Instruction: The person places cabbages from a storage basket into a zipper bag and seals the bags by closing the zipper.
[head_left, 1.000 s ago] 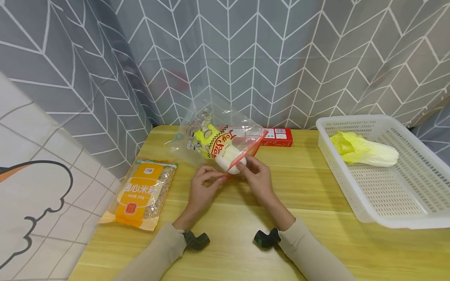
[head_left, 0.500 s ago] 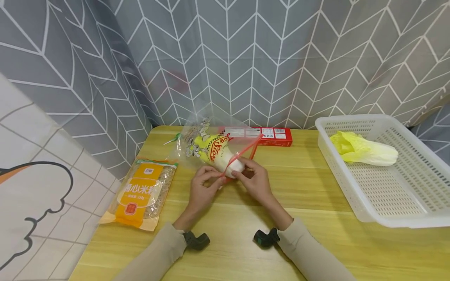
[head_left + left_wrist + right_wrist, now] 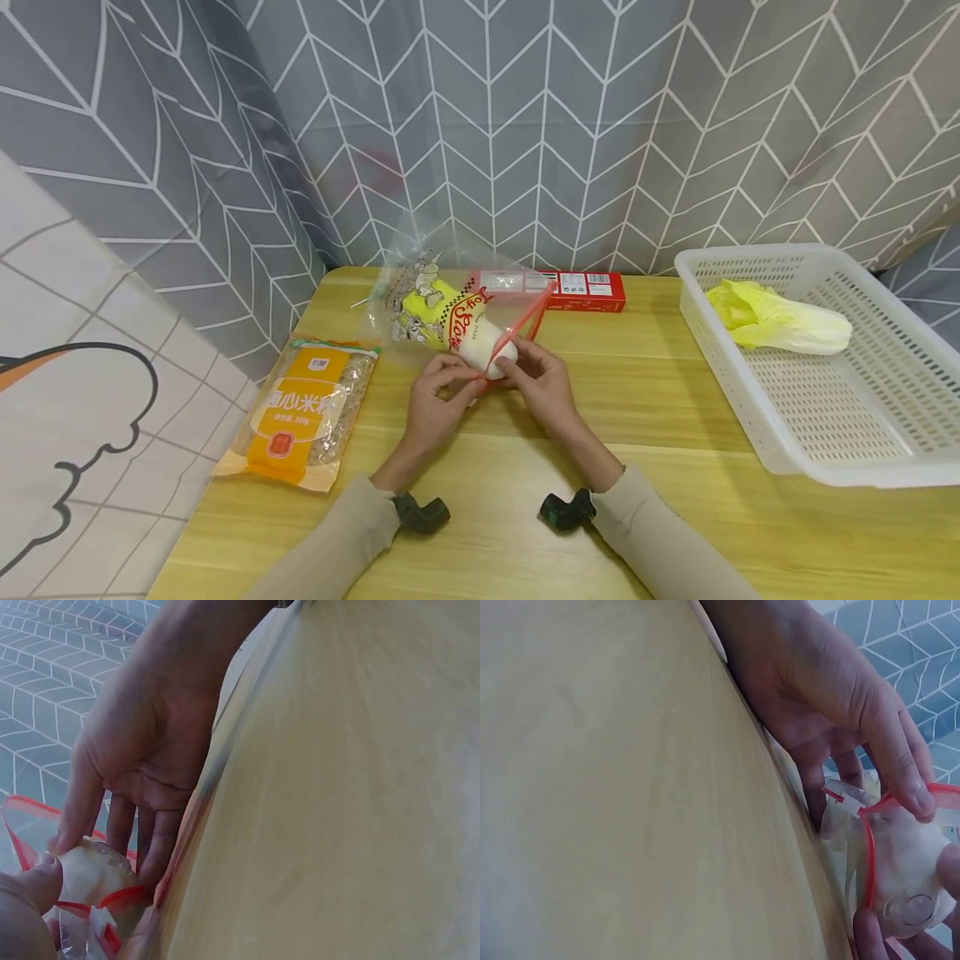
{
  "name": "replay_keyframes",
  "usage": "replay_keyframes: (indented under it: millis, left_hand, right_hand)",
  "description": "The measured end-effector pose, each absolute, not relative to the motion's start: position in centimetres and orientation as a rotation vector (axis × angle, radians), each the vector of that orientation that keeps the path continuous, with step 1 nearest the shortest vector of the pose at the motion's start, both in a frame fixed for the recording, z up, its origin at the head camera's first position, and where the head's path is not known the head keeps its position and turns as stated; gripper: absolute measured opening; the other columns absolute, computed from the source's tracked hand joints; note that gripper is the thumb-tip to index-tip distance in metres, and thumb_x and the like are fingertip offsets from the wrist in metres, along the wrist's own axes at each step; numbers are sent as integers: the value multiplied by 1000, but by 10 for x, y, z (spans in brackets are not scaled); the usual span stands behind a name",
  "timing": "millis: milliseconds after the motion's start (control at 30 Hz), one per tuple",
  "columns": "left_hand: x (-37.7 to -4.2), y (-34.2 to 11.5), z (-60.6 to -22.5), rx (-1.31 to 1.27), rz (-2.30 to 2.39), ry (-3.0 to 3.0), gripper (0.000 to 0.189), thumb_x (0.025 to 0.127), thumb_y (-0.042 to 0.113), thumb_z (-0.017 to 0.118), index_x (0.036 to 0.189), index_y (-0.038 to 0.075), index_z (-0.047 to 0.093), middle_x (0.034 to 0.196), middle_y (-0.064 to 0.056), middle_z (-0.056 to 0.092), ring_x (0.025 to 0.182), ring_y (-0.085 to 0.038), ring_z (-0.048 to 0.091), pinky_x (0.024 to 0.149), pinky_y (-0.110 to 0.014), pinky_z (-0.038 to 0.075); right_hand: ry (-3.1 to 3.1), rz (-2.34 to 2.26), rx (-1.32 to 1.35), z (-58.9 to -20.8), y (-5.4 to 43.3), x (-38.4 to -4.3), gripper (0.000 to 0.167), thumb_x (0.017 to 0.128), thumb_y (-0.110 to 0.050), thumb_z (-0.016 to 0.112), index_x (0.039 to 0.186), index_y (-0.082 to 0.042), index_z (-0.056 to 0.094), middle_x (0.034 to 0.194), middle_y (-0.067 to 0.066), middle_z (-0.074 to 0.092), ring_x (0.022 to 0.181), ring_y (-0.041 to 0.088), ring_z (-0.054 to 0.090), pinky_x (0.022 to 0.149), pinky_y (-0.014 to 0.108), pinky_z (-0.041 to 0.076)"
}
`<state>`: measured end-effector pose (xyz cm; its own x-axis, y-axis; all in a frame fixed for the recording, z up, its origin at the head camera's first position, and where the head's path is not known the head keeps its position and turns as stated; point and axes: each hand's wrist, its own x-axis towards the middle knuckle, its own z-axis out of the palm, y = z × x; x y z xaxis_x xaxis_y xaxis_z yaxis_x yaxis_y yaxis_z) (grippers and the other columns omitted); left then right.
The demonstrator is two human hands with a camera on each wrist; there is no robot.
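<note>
A clear zip bag (image 3: 459, 321) with cartoon print and a red rim lies tilted in the middle of the table, with a white and yellow Chinese cabbage (image 3: 495, 364) inside it. My left hand (image 3: 437, 406) pinches the bag's rim at its near corner, beside the white slider (image 3: 846, 801). My right hand (image 3: 550, 393) holds the bag's opening around the cabbage's white end. In the left wrist view, the right thumb (image 3: 67, 838) sits against the cabbage, with the other fingers behind the rim. The cabbage's rounded base (image 3: 911, 900) shows at the mouth in the right wrist view.
An orange food packet (image 3: 288, 417) lies at the left, and a red box (image 3: 592, 290) stands behind the bag. At the right, a white plastic basket (image 3: 862, 478) holds another Chinese cabbage (image 3: 795, 327). Behind the table hangs a grey patterned curtain (image 3: 487, 125).
The right thumb has moved from the red rim onto the cabbage's end. The bag's right rim corner has come slightly left, and its top has sunk. The left hand keeps its place.
</note>
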<state>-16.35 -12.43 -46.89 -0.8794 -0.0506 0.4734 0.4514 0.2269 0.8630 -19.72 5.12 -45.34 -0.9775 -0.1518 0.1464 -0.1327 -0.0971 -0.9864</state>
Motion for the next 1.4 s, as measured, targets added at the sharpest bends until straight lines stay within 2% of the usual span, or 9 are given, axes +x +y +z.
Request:
replay_keyframes:
  millis: [100,200,333,467,600,733,933,1133,1400]
  left_hand:
    - [-164,-124,-469,-369,-1694,-2096,6,85,8,82,90,8,80,98,-7,65,105,-18,57,99,-24,42]
    - [-163,-123,-469,-359,-1674,-2101,7,82,6,83,89,7,80,97,-10,66,106,-24,56,99,-26,40]
    - [-158,-117,-458,-338,-1636,-2117,8,81,-1,82,88,-1,79,95,-18,64,105,-34,55,98,-27,38]
    - [-151,-114,-443,-345,-1645,-2118,8,81,-6,80,88,-6,77,93,-23,63,103,-38,54,95,-25,38]
    - [-154,-115,-449,-334,-1648,-2133,9,80,-6,80,88,-6,77,93,-23,63,103,-36,54,94,-24,38]
    - [-161,-118,-463,-327,-1624,-2134,10,80,-3,82,89,-2,78,94,-19,64,104,-29,55,94,-24,39]
    - [-163,-122,-469,-303,-1643,-2079,8,85,7,82,92,6,80,101,-10,67,108,-19,56,97,-23,43]
    - [-164,-123,-469,-285,-1643,-2059,8,86,12,82,93,8,80,101,-9,68,108,-20,58,99,-22,45]
    - [-163,-121,-467,-221,-1653,-2094,8,84,5,82,91,4,79,103,-14,68,107,-26,60,98,-21,43]
  right_hand:
    - [2194,-2261,-399,-457,51,-199,41,92,-1,72,132,3,64,118,28,70,94,14,70,73,28,62]
    - [2235,-2257,-446,-460,50,-200,40,90,2,73,129,4,66,121,28,68,100,27,71,74,25,61]
    - [2209,-2278,-517,-460,47,-200,40,91,6,69,131,6,64,129,27,63,103,34,69,76,32,63]
    - [2253,-2230,-599,-460,46,-202,37,94,7,65,131,3,63,126,26,63,99,29,68,74,37,63]
    - [2418,-2120,-684,-462,45,-204,32,93,5,66,125,2,67,119,23,68,88,24,68,68,30,62]
    - [2513,-2076,-704,-463,42,-205,28,92,7,68,119,5,69,109,25,70,77,28,66,63,26,58]
    - [2484,-2130,-593,-463,40,-204,33,89,5,72,122,8,67,109,29,67,81,34,66,63,25,57]
    - [2395,-2184,-520,-465,44,-202,43,89,0,75,131,2,66,112,26,68,80,24,67,65,20,56]
    - [2204,-2242,-354,-460,52,-202,44,93,-5,72,135,-2,64,117,26,69,82,12,67,66,25,58]
